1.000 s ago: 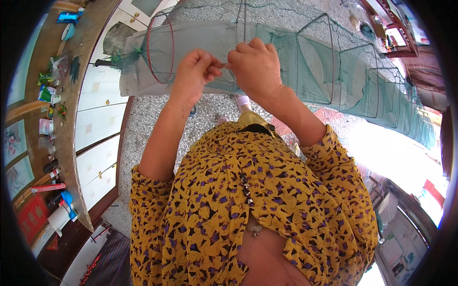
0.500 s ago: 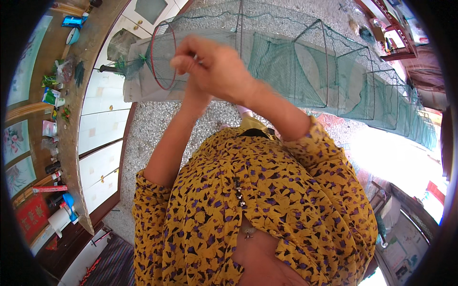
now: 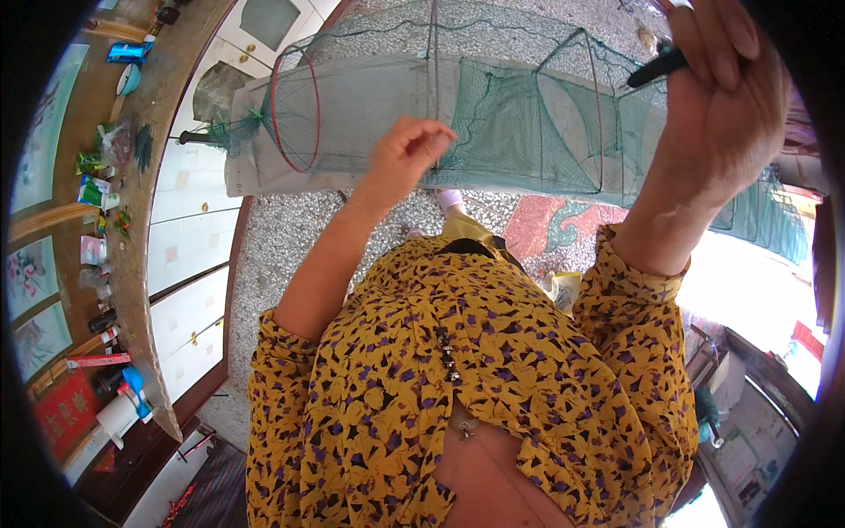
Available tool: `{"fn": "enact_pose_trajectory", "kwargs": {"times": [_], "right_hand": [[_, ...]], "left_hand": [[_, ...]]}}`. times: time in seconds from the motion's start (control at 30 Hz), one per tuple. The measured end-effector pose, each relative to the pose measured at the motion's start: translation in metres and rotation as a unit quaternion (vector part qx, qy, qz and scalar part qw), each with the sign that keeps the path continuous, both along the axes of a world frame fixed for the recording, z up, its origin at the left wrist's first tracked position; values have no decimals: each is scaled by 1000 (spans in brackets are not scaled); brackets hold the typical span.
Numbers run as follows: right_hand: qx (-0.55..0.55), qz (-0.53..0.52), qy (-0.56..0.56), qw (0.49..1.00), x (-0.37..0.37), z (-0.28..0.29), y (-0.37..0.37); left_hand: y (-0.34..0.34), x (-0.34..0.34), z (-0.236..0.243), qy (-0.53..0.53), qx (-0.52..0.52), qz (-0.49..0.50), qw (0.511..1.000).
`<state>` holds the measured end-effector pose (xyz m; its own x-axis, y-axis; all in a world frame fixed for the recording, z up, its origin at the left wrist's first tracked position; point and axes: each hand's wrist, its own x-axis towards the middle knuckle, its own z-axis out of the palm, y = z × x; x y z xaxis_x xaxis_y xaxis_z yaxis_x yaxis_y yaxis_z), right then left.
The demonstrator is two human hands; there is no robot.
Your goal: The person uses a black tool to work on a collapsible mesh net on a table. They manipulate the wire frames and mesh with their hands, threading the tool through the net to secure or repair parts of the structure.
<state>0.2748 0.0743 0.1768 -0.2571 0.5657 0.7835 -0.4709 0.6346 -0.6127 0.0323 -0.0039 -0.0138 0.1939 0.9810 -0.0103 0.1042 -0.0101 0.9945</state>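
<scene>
A long green mesh net trap [image 3: 510, 106] stretches across in front of me, held out by thin dark frames. Its left end narrows past a red ring [image 3: 274, 106] to a dark rod [image 3: 201, 138] at the cabinet side. My left hand [image 3: 400, 163] is raised over the middle of the net, fingers curled to the thumb; whatever they pinch is too small to make out. High at the right, my right hand [image 3: 717, 114] is closed around a slim black-handled tool [image 3: 658, 69]. The tool's thin tip points left, and its exact kind is unclear.
A grey board [image 3: 370, 97] lies under the net. White cabinets [image 3: 180, 233] stand at the left below a wooden counter [image 3: 132, 255] with packets and small items. Speckled flooring [image 3: 282, 264] shows around my feet. Wooden furniture [image 3: 766, 387] stands at the lower right.
My hands were close together near the red ring; now they are wide apart. The right hand has swung up and right, showing the black-handled tool, while the left has shifted right and lower.
</scene>
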Motion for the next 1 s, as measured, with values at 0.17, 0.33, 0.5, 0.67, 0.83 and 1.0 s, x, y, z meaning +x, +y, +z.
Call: {"fn": "enact_pose_trajectory", "kwargs": {"times": [0.17, 0.33, 0.5, 0.67, 0.83, 1.0], "right_hand": [[-19, -95, -144, 985, -18, -25, 0], [55, -198, -384, 900, -50, -88, 2], [93, -265, -535, 797, -51, -129, 0], [67, -288, -568, 768, -55, -154, 2], [15, -277, -552, 786, -59, -169, -2], [-39, -279, -517, 808, -62, -177, -2]], "left_hand": [[11, -13, 19, -73, -123, 35, 989], [29, -30, 30, -143, -140, 117, 973], [44, -31, 27, -166, -166, 85, 968], [46, -25, 25, -130, -166, 77, 975], [43, -18, 21, -78, -149, 73, 983], [45, -18, 14, -33, -135, 78, 987]]}}
